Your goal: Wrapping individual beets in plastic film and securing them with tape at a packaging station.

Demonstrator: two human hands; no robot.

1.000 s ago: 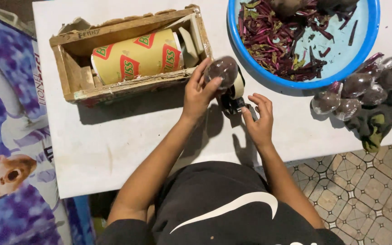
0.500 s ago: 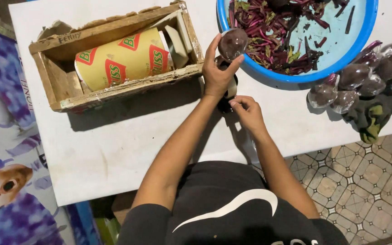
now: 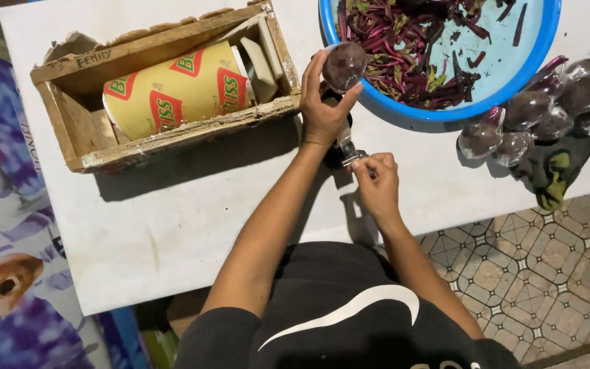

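While the left hand [image 3: 322,109] grips a round, dark purple, glossy beet [image 3: 344,66] at upper centre, the right hand [image 3: 377,184] pinches a small metal peeler [image 3: 347,152].

Dark purple peeled beetroot [image 3: 345,65], round and glossy, gripped between thumb and fingertips of the left hand [image 3: 324,109], raised above the white bench [image 3: 172,219], right at the near rim of the blue basin. Pale sheen on its upper face, smooth skinless surface, no stem or root visible. Small metal-bladed peeler or knife [image 3: 347,149], dark at the handle end, pinched in the right hand [image 3: 379,186] just below the left wrist, blade pointing up toward the beetroot but apart from it. Exact kind of tool hard to tell, mostly hidden by the fingers.
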